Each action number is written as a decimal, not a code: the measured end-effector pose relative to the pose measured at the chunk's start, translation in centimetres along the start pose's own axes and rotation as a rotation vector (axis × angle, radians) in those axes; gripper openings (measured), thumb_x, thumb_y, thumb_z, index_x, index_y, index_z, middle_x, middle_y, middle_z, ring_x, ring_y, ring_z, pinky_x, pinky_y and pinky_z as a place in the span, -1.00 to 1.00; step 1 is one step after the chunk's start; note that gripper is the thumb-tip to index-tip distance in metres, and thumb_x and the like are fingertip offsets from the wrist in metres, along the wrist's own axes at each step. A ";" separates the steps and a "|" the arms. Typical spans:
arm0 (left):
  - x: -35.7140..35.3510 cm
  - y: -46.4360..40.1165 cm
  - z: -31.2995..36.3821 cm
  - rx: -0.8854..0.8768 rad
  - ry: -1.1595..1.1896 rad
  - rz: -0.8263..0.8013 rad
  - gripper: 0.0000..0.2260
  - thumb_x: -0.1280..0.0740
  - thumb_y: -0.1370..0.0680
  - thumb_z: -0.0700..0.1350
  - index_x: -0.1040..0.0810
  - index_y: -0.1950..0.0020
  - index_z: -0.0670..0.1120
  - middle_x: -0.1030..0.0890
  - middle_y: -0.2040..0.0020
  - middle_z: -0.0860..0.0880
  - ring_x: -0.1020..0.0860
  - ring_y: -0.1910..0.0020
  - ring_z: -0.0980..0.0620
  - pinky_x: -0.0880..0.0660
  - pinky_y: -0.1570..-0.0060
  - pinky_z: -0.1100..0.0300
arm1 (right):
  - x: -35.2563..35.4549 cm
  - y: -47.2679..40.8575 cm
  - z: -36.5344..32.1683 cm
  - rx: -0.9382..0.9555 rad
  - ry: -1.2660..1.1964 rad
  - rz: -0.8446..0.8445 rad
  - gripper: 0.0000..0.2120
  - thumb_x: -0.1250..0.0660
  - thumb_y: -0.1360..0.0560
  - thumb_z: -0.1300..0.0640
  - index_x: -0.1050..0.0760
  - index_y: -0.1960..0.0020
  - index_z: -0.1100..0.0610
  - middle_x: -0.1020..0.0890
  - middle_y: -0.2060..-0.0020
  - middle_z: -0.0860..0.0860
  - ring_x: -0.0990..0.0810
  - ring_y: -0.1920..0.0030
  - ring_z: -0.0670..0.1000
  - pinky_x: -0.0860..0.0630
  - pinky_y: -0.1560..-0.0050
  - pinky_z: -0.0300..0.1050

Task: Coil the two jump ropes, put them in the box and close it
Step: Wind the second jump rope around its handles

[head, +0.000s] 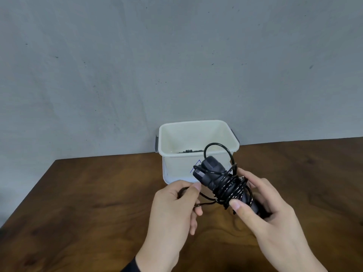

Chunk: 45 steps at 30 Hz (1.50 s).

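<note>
Left hand (174,205): pinching the loose tail of the cord between thumb and curled fingers, feeding it toward the bundle.
Jump rope (222,185): being wound round its paired black handles — most of it looks coiled, above the table (78,203).
Right hand (261,209): gripping the bundle, thumb pressing on the coils.
Box (198,154): standing open behind; something dark is lying inside (likely the first rope).
Lid: not showing; closing is left.

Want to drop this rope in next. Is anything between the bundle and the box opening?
Nothing visible: the box stands open with no lid on, just beyond the rope bundle held by both hands.
</note>
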State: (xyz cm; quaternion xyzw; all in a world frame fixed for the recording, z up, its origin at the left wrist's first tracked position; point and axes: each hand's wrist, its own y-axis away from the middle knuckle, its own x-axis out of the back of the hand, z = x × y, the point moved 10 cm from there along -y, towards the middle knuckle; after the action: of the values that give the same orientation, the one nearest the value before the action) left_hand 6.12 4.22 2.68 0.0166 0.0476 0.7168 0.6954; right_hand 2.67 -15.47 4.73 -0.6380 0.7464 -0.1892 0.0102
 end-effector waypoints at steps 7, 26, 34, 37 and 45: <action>-2.0 0.1 0.6 -0.079 0.040 0.007 -0.71 -0.40 -0.54 0.02 -0.67 0.26 -0.15 -0.60 0.43 -0.10 -0.46 0.53 -0.01 -0.52 0.45 0.05 | -0.6 0.3 1.2 0.070 0.104 0.048 -0.44 -0.47 -0.34 -0.18 -0.50 -0.33 -0.25 -0.56 -0.09 -0.12 -0.59 -0.16 0.00 -0.46 -0.13 -0.37; -2.2 -0.2 -0.2 -0.254 -0.075 -0.008 -0.73 -0.31 -0.61 -0.18 -0.76 0.14 0.05 -0.69 0.11 0.09 -0.61 0.18 0.17 -0.50 0.18 0.37 | -0.1 0.6 2.8 -0.004 0.148 0.077 -0.43 -0.42 -0.32 -0.24 -0.53 -0.32 -0.21 -0.52 -0.07 -0.16 -0.55 -0.19 -0.04 -0.47 -0.08 -0.35; -2.1 0.1 0.1 -0.331 -0.175 -0.064 -0.78 -0.25 -0.57 -0.01 -0.71 0.02 0.16 -0.69 0.06 0.14 -0.64 0.01 0.08 -0.53 0.09 0.34 | -0.2 0.5 2.3 -0.006 0.166 0.059 -0.42 -0.41 -0.31 -0.25 -0.53 -0.32 -0.22 -0.52 -0.07 -0.19 -0.55 -0.19 -0.07 -0.47 -0.07 -0.36; -1.8 -0.1 -0.1 -0.334 -0.194 -0.059 -0.77 -0.24 -0.61 -0.04 -0.70 0.04 0.13 -0.69 0.08 0.11 -0.65 0.02 0.07 -0.54 0.10 0.30 | -0.5 0.5 2.2 -0.003 0.159 0.050 -0.43 -0.41 -0.31 -0.25 -0.52 -0.32 -0.22 -0.53 -0.07 -0.19 -0.55 -0.19 -0.06 -0.45 -0.09 -0.40; -2.6 1.1 2.0 -0.615 -0.537 0.023 -0.77 -0.19 -0.67 -0.02 -0.62 0.05 0.00 -0.55 0.15 0.18 -0.55 0.10 0.15 -0.40 0.09 0.40 | -0.8 0.4 1.1 0.043 0.323 0.070 -0.39 -0.33 -0.33 -0.32 -0.50 -0.36 -0.18 -0.48 -0.09 -0.26 -0.50 -0.19 -0.29 -0.40 -0.04 -0.54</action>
State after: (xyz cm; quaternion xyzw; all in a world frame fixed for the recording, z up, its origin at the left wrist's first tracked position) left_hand 5.27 1.70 4.92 -0.0052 -0.3524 0.6754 0.6478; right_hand 2.68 -14.96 3.43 -0.5724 0.7559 -0.3049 -0.0896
